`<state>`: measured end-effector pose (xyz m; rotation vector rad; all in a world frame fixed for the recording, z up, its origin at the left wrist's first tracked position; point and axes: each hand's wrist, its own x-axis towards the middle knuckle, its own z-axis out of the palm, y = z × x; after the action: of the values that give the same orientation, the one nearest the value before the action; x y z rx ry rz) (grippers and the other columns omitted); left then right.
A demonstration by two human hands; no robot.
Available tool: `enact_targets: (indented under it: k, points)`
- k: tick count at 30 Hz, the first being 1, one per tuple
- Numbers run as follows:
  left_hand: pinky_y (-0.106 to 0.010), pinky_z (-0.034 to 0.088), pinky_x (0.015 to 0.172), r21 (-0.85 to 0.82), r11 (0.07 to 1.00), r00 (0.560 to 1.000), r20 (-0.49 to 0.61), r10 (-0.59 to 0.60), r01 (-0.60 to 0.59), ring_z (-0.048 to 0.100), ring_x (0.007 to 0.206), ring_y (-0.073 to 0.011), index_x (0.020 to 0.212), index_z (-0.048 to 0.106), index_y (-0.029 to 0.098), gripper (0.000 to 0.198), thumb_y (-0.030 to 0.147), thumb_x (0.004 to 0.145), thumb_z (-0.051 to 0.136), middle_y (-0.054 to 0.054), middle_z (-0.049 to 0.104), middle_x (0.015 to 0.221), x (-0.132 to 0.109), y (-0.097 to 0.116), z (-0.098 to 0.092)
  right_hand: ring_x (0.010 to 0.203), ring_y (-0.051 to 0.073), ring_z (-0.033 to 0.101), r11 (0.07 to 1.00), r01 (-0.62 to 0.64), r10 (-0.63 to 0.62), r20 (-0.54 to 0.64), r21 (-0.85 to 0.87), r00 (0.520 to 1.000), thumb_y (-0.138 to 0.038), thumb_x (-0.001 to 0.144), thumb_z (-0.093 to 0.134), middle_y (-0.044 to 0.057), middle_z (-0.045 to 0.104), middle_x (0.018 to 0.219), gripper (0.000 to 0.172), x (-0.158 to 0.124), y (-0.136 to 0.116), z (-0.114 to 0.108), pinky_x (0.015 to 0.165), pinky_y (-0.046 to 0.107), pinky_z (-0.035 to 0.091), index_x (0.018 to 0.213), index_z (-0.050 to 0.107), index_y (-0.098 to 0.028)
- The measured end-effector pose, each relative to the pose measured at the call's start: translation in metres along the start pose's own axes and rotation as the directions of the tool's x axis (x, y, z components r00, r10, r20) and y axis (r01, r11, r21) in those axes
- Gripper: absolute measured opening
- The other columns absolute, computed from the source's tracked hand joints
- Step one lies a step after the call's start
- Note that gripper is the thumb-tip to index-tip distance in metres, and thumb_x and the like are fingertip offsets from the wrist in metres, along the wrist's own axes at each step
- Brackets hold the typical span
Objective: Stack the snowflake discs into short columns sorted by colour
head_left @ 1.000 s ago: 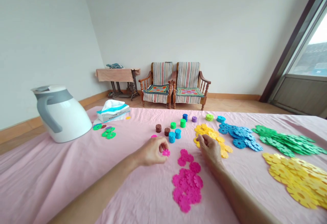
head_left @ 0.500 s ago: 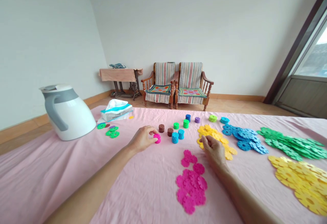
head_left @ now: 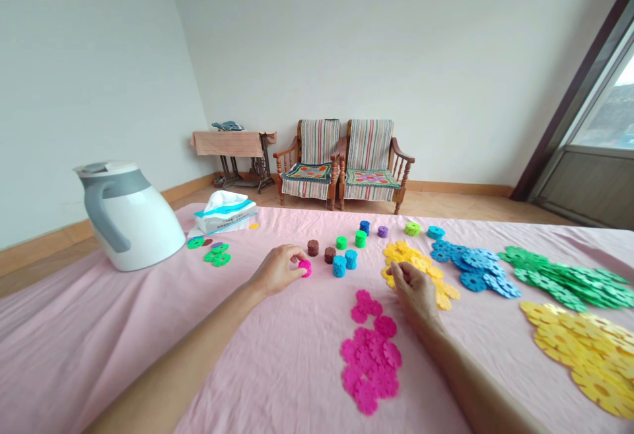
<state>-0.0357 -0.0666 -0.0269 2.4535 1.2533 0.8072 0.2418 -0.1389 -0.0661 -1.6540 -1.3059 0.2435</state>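
Note:
My left hand (head_left: 281, 270) pinches a small pink stack of notched plastic discs (head_left: 306, 268) between thumb and fingertips, low over the cloth. At the right, my right hand (head_left: 414, 287) has its thumb and fingers pressed together at the edge of a heap of yellow discs (head_left: 412, 259); whatever the fingers may hold is hidden. Loose pink discs (head_left: 371, 358) lie spread between my forearms. Close by the left fingertips stand two brown stacks (head_left: 313, 248), with blue stacks (head_left: 339, 266) and green stacks (head_left: 360, 239) to their right.
The pink tablecloth (head_left: 277, 355) carries blue discs (head_left: 478, 265), green discs (head_left: 559, 275) and more yellow discs (head_left: 589, 355) on the right. A white and grey jug (head_left: 143, 229) and a tissue box (head_left: 228, 215) stand left. Purple (head_left: 383, 231) and lime (head_left: 413, 228) stacks sit farther back.

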Motion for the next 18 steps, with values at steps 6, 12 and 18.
enact_targets:
  k: [6, 12, 18]
  points:
    - [-0.025, 0.043, 0.071, -0.012, 1.000, 0.998, -0.068, 0.020, -0.021, 0.057, 0.084, -0.0174, 0.087, 0.065, 0.019, 0.018, 0.021, 0.069, 0.064, -0.003, 0.063, 0.092, -0.002, 0.019, -0.006, 0.043, 0.010, 0.041, 1.000, 0.007, -0.007, -0.002, 0.006, 1.000, -0.051, 0.080, 0.040, 0.000, 0.053, 0.050, 0.046, 0.000, 0.000, -0.001, 0.046, 0.022, 0.028, 0.065, 0.063, -0.015]
    - [-0.024, 0.044, 0.070, -0.169, 0.970, 0.967, 0.157, 0.202, -0.175, 0.056, 0.077, -0.0145, 0.086, 0.065, 0.017, 0.013, 0.025, 0.076, 0.063, -0.003, 0.062, 0.085, -0.018, 0.073, 0.019, 0.043, 0.011, 0.041, 1.000, 0.022, -0.022, -0.006, -0.003, 1.000, -0.052, 0.080, 0.038, -0.001, 0.049, 0.047, 0.049, 0.000, -0.001, -0.001, 0.046, 0.023, 0.028, 0.065, 0.064, -0.014]
    - [-0.031, 0.042, 0.079, -0.098, 0.982, 0.964, 0.196, 0.179, -0.162, 0.053, 0.087, -0.0214, 0.089, 0.067, 0.019, 0.034, 0.043, 0.067, 0.071, -0.006, 0.059, 0.087, -0.025, 0.086, 0.054, 0.042, 0.011, 0.037, 1.000, 0.027, -0.028, -0.008, -0.014, 1.000, -0.052, 0.080, 0.037, -0.002, 0.045, 0.045, 0.050, 0.001, 0.001, 0.001, 0.045, 0.023, 0.025, 0.064, 0.064, -0.014]
